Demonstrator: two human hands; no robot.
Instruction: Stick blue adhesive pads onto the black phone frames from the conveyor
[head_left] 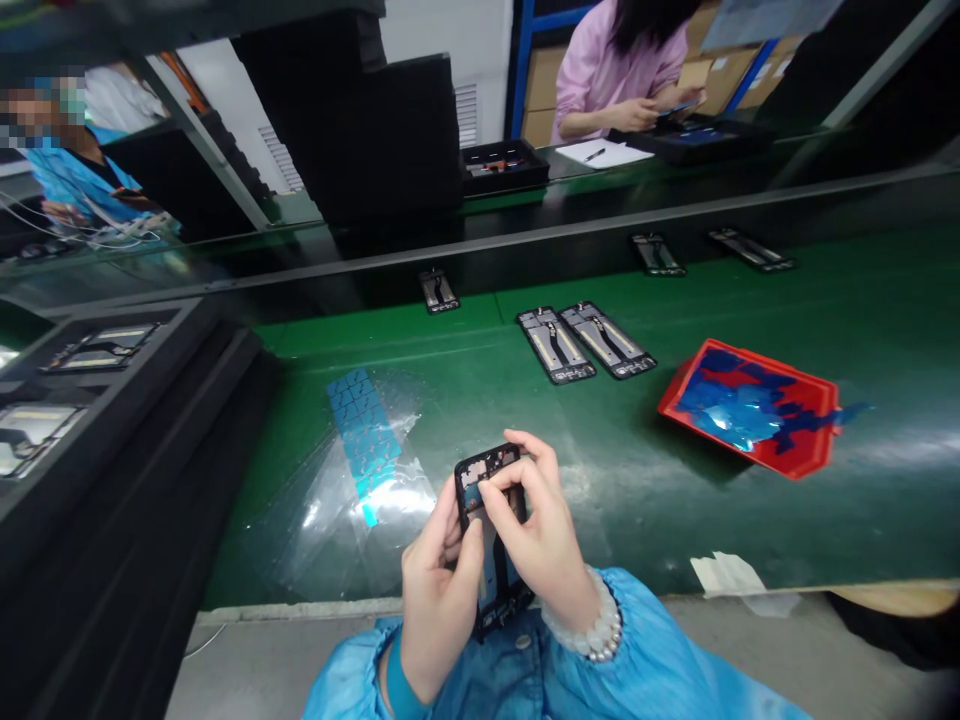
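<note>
Both hands gripped a phone frame (491, 530) above the counter's (600, 480) near edge: left hand (439, 590) cradling it, right hand (544, 540) pinching its top.

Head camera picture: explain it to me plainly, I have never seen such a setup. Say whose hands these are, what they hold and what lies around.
The camera sits on a worker's head, looking down at that person's own bare hands. The left hand grips a black phone frame; the right hand pinches something at its upper part. Ahead runs a green belt. On it lie clear film sheets, two more frames and a red tray of blue scraps. Other people work across the line.
</note>
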